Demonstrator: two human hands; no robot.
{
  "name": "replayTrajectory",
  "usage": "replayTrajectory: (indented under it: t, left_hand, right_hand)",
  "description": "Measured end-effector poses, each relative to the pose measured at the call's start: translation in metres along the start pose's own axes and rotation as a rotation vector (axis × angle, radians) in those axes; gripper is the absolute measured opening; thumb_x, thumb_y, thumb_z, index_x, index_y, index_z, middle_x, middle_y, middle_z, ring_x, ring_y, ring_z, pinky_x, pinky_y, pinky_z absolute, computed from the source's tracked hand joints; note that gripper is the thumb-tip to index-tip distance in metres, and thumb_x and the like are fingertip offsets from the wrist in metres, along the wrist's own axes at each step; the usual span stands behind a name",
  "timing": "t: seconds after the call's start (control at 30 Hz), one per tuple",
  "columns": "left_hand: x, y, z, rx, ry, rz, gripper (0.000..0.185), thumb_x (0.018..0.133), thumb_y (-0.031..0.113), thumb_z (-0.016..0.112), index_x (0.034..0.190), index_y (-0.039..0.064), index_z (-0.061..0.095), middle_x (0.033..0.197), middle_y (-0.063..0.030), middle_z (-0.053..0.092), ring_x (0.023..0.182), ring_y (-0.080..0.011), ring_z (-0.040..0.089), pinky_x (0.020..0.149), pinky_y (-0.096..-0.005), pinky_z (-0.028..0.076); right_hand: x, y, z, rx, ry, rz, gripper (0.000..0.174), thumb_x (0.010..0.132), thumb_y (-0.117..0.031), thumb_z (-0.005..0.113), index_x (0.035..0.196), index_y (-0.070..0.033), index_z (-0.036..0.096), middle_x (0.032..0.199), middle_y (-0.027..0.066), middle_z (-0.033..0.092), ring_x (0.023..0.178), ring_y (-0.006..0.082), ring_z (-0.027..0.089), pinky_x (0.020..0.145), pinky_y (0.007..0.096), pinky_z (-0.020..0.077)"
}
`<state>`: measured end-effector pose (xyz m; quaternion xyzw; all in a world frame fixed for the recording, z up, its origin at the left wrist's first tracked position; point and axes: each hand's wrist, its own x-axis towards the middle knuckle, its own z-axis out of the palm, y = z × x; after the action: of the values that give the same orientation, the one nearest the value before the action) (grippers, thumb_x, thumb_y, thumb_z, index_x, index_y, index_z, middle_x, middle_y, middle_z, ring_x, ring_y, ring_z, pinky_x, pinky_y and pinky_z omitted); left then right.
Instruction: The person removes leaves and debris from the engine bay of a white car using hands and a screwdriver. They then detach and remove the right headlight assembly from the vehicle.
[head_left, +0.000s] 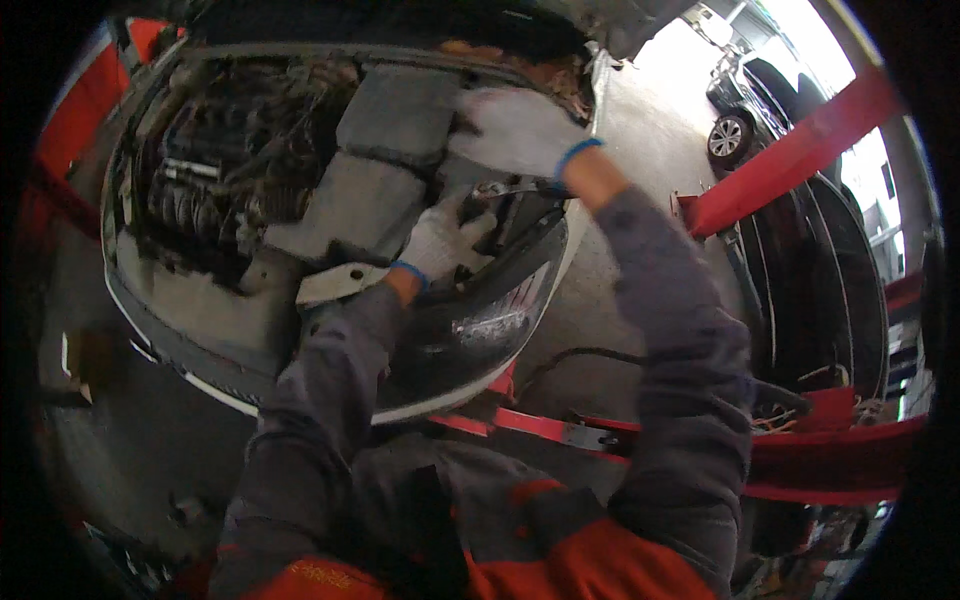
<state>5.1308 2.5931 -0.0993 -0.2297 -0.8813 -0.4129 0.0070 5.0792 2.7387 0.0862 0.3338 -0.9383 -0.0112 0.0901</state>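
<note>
My left hand, in a white knit glove with a blue cuff, reaches into the engine bay just behind the headlight. Its fingers look spread, with the tips close to the head of a shiny metal tool, perhaps a ratchet. Whether they touch it is unclear. Above and to the right, my right hand, gloved the same way, is blurred over the bay's side. Its fingers point left towards a dark plastic cover, and what they touch is hidden. A second grey cover lies left of my left hand.
The uncovered engine fills the bay's left part, under a raised hood. A pale bracket sits by my left wrist. Red lift arms stand at the right and low in front. Another dark car is parked beyond.
</note>
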Motion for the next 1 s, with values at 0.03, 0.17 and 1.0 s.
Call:
replayTrajectory:
  t: [0.03,0.17,1.0]
  left_hand:
    - [0.006,0.002,0.0,-0.025,-0.02,0.038,0.065,0.078,0.052,0.08,0.135,0.025,0.064,0.146,-0.0288,0.047,0.126,-0.044,0.056,0.103,-0.0485,0.049]
    - [0.009,0.01,-0.01,-0.418,0.027,-0.188,0.071,0.08,0.053,0.079,0.136,0.013,0.061,0.13,-0.0275,0.061,0.119,-0.042,0.062,0.102,-0.0465,0.049]
    - [0.029,-0.027,0.016,-0.139,-0.121,-0.063,0.049,0.094,0.036,0.069,0.133,0.007,0.061,0.122,-0.0154,0.07,0.107,-0.0291,0.07,0.09,-0.0396,0.055]
  right_hand:
    - [-0.014,0.014,0.003,-0.021,0.015,-0.05,0.055,0.091,-0.047,0.062,0.119,0.0,0.066,0.108,0.0263,0.071,0.103,0.0413,0.069,0.09,0.0504,0.0555]
    - [-0.045,0.004,-0.009,-0.106,-0.539,0.076,0.055,0.088,-0.05,0.067,0.102,0.002,0.072,0.091,0.0272,0.07,0.09,0.0437,0.069,0.083,0.0496,0.0552]
    - [0.035,-0.096,0.025,0.136,-0.062,0.08,0.028,0.08,-0.023,0.06,0.088,-0.005,0.079,0.093,0.0208,0.075,0.088,0.0372,0.075,0.077,0.0481,0.0603]
